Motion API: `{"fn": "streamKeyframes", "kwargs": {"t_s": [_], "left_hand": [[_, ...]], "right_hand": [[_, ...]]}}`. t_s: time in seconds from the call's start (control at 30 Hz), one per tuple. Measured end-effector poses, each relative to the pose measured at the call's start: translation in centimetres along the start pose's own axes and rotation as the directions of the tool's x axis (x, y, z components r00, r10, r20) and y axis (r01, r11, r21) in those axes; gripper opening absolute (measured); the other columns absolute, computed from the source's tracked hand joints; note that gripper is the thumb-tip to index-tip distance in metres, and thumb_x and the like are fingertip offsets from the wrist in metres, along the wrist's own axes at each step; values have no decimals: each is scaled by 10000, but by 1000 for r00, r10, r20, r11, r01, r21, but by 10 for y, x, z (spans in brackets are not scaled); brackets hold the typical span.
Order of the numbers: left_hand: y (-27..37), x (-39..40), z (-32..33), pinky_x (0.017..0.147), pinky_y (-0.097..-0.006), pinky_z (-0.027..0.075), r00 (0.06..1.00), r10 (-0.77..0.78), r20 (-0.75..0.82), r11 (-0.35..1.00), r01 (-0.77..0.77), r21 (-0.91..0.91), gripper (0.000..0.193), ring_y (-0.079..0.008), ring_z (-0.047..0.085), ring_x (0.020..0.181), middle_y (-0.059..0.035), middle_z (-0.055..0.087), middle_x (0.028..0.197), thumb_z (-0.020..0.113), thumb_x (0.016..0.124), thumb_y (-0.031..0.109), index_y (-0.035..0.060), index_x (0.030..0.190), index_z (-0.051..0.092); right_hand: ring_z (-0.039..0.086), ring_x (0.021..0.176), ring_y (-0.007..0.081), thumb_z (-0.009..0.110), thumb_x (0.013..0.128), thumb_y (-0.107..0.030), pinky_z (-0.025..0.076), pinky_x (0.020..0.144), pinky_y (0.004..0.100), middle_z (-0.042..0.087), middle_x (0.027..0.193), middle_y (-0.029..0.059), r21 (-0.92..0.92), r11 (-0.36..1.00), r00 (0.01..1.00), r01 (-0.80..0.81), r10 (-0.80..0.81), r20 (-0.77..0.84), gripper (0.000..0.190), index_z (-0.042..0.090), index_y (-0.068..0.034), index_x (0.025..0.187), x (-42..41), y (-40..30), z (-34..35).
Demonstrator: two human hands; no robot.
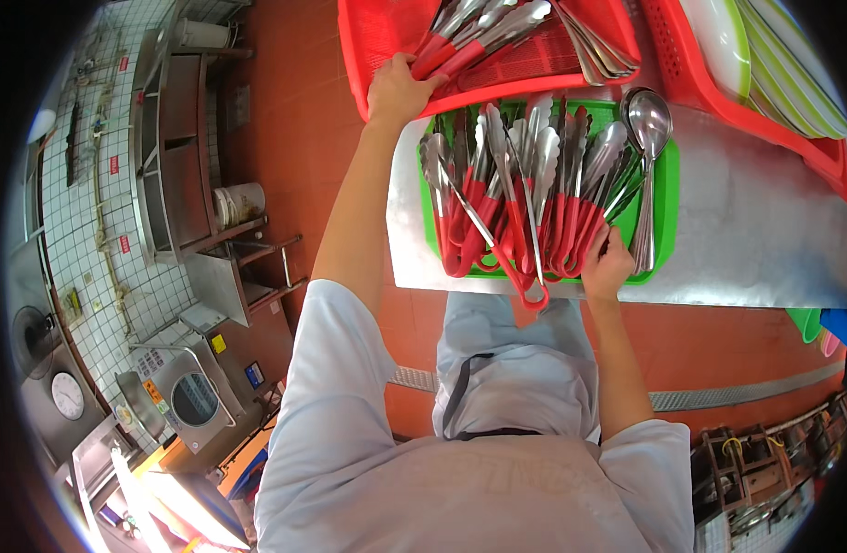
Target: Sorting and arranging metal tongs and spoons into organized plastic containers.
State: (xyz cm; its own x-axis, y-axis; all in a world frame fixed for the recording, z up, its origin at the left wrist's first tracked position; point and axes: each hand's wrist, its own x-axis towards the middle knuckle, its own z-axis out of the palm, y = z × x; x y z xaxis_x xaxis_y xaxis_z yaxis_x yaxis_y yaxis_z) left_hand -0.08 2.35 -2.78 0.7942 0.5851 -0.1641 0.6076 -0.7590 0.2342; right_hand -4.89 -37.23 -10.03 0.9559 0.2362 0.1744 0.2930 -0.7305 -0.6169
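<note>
My left hand (401, 93) reaches over the near wall of a red plastic basket (363, 41), at the red handles of metal tongs (465, 52) inside it; whether it grips them or the rim cannot be told. Below the basket lies a green tray (665, 207) packed with red-handled tongs (513, 200). My right hand (608, 261) is at the tray's near right part, its fingers curled against the handles of the rightmost tongs. Nested metal serving spoons (648, 138) lie just right of it along the tray's right side. Flat metal utensils (592, 48) lie in the basket's right part.
A steel table (755, 235) carries the tray and baskets. At the upper right, a second red basket (741, 114) holds white plates with green rims (775, 69). One pair of tongs overhangs the table's near edge. Steel shelving (181, 152) stands at the left, beyond the tiled floor.
</note>
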Motion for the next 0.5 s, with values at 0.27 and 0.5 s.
{"fn": "streamKeyframes", "kwargs": {"t_s": [0.27,0.5], "left_hand": [[8,-11,-5,901,-471,477,993,-48,-112,993,35,-116,743,-377,608,1062,-212,607,1181,728,756,547,9,1230,531],[-1,-32,-17,840,-426,503,955,2,-298,967,-78,-242,757,-360,654,966,-255,659,1030,727,776,512,-63,1232,541]], "right_hand": [[547,491,374,550,929,-145,412,441,455,554,577,172,23,1000,1000,1,-1,-24,250,508,-38,707,-1,-5,-3],[557,498,367,556,922,-144,412,439,457,565,585,164,62,997,997,37,-33,-68,223,519,-50,723,2,-8,4]]}}
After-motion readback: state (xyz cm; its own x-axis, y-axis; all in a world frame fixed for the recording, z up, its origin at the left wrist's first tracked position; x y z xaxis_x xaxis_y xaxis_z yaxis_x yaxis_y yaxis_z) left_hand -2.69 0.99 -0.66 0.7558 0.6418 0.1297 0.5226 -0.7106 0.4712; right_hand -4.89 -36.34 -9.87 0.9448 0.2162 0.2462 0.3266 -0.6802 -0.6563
